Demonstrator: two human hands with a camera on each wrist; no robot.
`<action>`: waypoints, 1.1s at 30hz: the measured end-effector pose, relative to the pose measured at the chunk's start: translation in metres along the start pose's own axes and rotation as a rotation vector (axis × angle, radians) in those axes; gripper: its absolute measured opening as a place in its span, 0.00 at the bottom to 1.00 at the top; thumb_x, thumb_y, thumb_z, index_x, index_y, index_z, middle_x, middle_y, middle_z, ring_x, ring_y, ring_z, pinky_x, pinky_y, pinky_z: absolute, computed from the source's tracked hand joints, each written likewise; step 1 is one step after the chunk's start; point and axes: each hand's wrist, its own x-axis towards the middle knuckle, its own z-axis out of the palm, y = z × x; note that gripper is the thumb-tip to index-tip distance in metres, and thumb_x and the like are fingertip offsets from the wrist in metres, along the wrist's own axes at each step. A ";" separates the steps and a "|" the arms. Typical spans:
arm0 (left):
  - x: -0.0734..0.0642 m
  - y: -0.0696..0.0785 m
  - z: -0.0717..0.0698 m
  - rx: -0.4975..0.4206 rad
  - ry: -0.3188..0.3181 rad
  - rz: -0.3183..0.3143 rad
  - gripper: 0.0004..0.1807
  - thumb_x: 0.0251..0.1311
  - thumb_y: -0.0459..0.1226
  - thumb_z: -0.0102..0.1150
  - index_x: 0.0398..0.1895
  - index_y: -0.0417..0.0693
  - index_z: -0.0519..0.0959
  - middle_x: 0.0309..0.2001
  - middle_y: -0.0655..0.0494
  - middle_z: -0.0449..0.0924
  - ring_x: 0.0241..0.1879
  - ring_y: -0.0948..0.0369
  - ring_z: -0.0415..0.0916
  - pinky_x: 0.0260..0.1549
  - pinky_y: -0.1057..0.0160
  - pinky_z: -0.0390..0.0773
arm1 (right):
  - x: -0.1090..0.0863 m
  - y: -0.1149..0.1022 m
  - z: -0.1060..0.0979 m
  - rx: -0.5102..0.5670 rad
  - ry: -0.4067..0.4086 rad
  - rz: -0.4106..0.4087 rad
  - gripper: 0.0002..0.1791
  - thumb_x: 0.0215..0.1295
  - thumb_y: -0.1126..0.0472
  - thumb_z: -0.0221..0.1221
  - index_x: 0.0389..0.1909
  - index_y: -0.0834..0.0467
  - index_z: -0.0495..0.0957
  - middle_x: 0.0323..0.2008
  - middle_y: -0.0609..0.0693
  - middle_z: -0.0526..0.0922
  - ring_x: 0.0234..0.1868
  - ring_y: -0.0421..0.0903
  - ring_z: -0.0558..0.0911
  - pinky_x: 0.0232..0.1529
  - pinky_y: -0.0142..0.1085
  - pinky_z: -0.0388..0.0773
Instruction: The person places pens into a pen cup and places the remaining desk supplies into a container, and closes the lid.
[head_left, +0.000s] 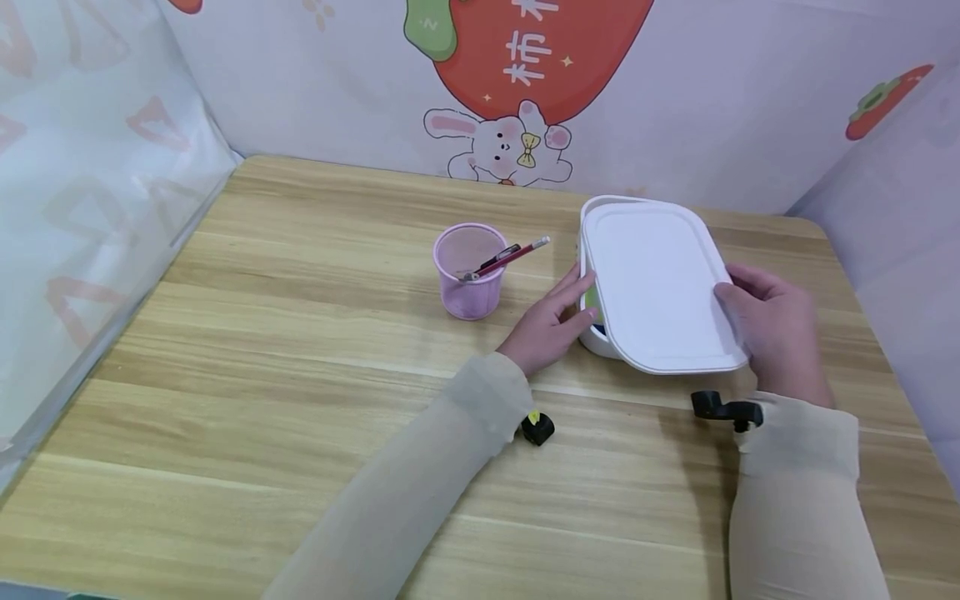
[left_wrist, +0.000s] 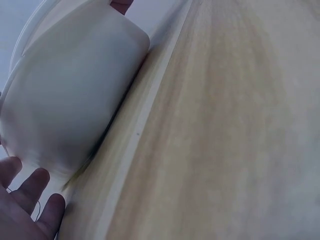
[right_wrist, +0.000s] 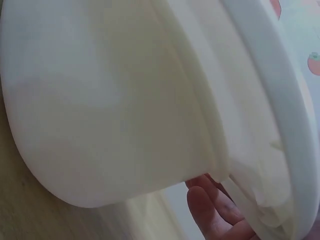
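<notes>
A white storage box (head_left: pixel 600 343) stands at the right of the table, its white lid (head_left: pixel 660 283) lying askew over it. My right hand (head_left: pixel 776 329) holds the lid by its right edge, thumb on top. In the right wrist view, fingertips (right_wrist: pixel 205 205) show under the lid (right_wrist: pixel 295 135), and a gap runs between lid and box wall (right_wrist: pixel 110 110). My left hand (head_left: pixel 543 329) rests its extended fingers against the box's left side. The left wrist view shows its fingertips (left_wrist: pixel 37 182) right at the box wall (left_wrist: pixel 75 95). Something green and dark blue (head_left: pixel 594 310) peeks out beneath the lid.
Left of the box stands a pinkish-purple cup (head_left: pixel 468 298) with a red pencil (head_left: pixel 521 255) and a black pen leaning in it. Behind the wooden table (head_left: pixel 300 333) hangs a printed white cloth (head_left: pixel 337 108). Black mounts (head_left: pixel 723 408) sit at both wrists.
</notes>
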 end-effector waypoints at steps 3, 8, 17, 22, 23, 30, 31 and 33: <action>0.000 0.000 -0.001 0.021 0.003 0.002 0.31 0.75 0.50 0.51 0.78 0.69 0.56 0.78 0.79 0.40 0.76 0.73 0.40 0.73 0.66 0.54 | 0.000 -0.001 0.003 0.018 0.003 -0.004 0.28 0.69 0.48 0.62 0.70 0.40 0.73 0.64 0.45 0.74 0.54 0.39 0.75 0.38 0.23 0.81; 0.000 0.000 -0.001 0.030 0.006 0.002 0.33 0.74 0.52 0.52 0.79 0.68 0.54 0.79 0.75 0.41 0.76 0.73 0.41 0.73 0.66 0.53 | 0.000 -0.002 0.007 0.019 0.012 -0.015 0.28 0.69 0.50 0.62 0.70 0.42 0.73 0.62 0.45 0.75 0.54 0.38 0.74 0.39 0.22 0.79; 0.001 -0.002 -0.001 0.008 0.023 0.005 0.34 0.74 0.50 0.52 0.79 0.66 0.54 0.78 0.77 0.41 0.75 0.74 0.42 0.72 0.68 0.53 | -0.002 -0.003 0.009 0.014 0.038 0.000 0.26 0.68 0.48 0.63 0.67 0.43 0.76 0.61 0.43 0.76 0.56 0.39 0.72 0.39 0.20 0.78; 0.003 -0.004 -0.001 -0.049 0.034 0.002 0.33 0.76 0.48 0.50 0.80 0.67 0.52 0.77 0.80 0.43 0.74 0.71 0.51 0.69 0.70 0.59 | -0.002 -0.004 0.010 0.034 0.034 -0.005 0.26 0.66 0.50 0.65 0.66 0.45 0.77 0.59 0.42 0.76 0.54 0.38 0.73 0.39 0.21 0.79; 0.003 -0.004 -0.001 -0.054 0.035 -0.005 0.33 0.76 0.49 0.49 0.80 0.68 0.51 0.77 0.80 0.44 0.74 0.69 0.53 0.69 0.70 0.60 | -0.002 -0.004 0.011 0.035 0.034 -0.010 0.26 0.67 0.50 0.65 0.66 0.45 0.77 0.59 0.42 0.76 0.54 0.38 0.74 0.39 0.21 0.79; 0.003 -0.003 0.000 -0.073 0.044 -0.035 0.33 0.77 0.50 0.46 0.80 0.71 0.50 0.78 0.67 0.53 0.74 0.63 0.58 0.69 0.67 0.62 | 0.000 -0.004 0.017 0.034 0.055 -0.031 0.26 0.68 0.50 0.63 0.67 0.44 0.76 0.60 0.43 0.76 0.55 0.39 0.74 0.40 0.20 0.78; 0.003 -0.003 0.000 -0.074 0.045 -0.035 0.33 0.77 0.50 0.46 0.80 0.71 0.50 0.78 0.66 0.53 0.74 0.63 0.57 0.69 0.67 0.62 | -0.001 -0.004 0.017 0.036 0.059 -0.036 0.26 0.69 0.50 0.63 0.67 0.44 0.76 0.60 0.44 0.76 0.55 0.39 0.74 0.40 0.20 0.78; 0.003 -0.003 0.000 -0.080 0.047 -0.033 0.32 0.77 0.50 0.46 0.80 0.71 0.50 0.78 0.67 0.53 0.74 0.64 0.57 0.69 0.66 0.62 | 0.000 -0.003 0.018 0.048 0.064 -0.039 0.25 0.69 0.50 0.63 0.66 0.44 0.77 0.61 0.45 0.76 0.55 0.39 0.74 0.40 0.20 0.78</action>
